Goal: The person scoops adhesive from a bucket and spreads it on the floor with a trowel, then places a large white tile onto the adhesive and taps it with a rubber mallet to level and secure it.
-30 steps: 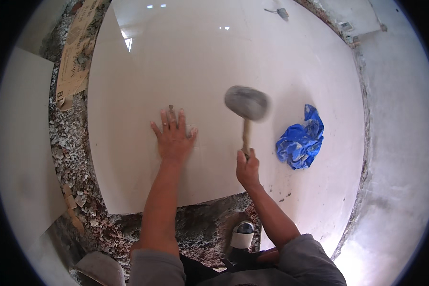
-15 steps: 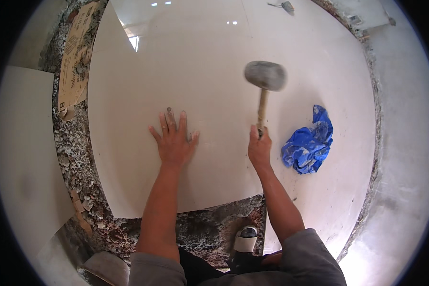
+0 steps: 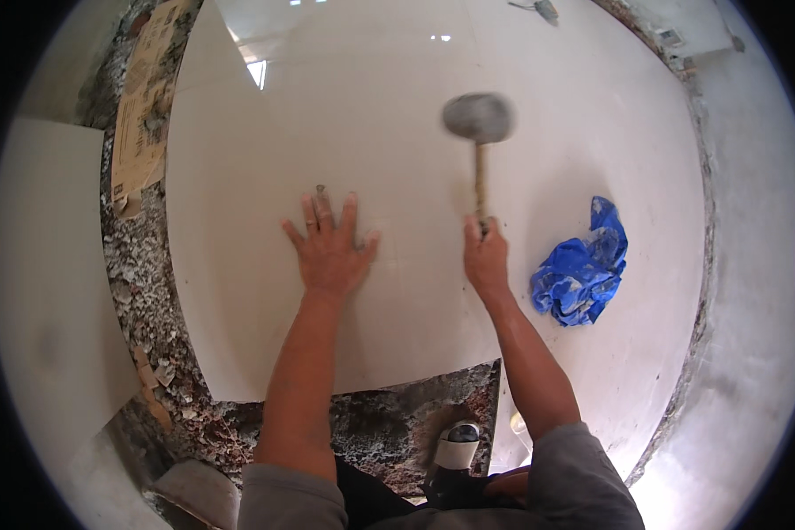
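My left hand (image 3: 330, 254) lies flat on a large glossy cream floor tile (image 3: 238, 309), its fingers spread. In my right hand (image 3: 487, 258) is the wooden handle of a rubber mallet (image 3: 478, 117), gripped near its lower end. The mallet's grey head points away from me and is blurred by motion; whether it touches the tile I cannot tell. To the right of the mallet a crumpled, dirt-smeared blue cloth or plastic sheet (image 3: 583, 274) rests on the tiled surface.
Rubble and broken mortar (image 3: 141, 300) fill a gap along the tile's left edge, with a torn cardboard strip (image 3: 143, 110) on it. Rough dark ground (image 3: 380, 433) shows before me, beside my sandalled foot (image 3: 458, 446). A small grey object (image 3: 546, 11) lies far off. A pale wall (image 3: 751, 265) stands right.
The mallet and my right hand have moved slightly farther away, the mallet's head also a little left. My left hand stays spread on the tile. The whole view has shifted slightly.
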A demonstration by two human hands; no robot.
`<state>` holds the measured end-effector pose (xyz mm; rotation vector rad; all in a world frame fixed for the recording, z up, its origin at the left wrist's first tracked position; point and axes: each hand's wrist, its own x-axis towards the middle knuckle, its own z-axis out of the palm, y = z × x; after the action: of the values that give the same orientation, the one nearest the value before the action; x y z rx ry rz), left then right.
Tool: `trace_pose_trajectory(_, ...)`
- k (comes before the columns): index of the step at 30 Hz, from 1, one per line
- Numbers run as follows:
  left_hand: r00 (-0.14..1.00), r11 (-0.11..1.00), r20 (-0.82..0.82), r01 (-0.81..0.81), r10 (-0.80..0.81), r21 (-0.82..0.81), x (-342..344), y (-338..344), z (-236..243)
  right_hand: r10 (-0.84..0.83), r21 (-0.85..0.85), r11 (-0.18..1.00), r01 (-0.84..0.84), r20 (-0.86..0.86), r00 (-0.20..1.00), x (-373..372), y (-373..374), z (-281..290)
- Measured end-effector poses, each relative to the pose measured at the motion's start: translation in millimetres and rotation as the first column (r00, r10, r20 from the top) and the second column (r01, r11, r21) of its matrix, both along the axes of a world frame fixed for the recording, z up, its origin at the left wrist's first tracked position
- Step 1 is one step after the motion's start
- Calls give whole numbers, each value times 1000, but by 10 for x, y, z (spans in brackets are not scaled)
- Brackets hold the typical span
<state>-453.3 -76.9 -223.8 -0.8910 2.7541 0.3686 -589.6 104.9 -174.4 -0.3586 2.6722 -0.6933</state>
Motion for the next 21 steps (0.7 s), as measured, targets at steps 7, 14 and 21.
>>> trace_pose_trajectory(7, 1000, 996, -9, -1, 0, -89, -28, 42, 51, 96, 24, 995, -99, 97, 991, -48, 227, 170)
trace_pose_trajectory(14, 980, 972, -181, 37, -81, -234, 59, 42, -212, 126, 100, 985, -139, 129, 984, 191, 828, -148)
trace_pose_trajectory(21, 971, 948, -207, 50, -119, -314, 89, 20, -423, -34, 233, 970, 66, -142, 989, 29, 1398, -242)
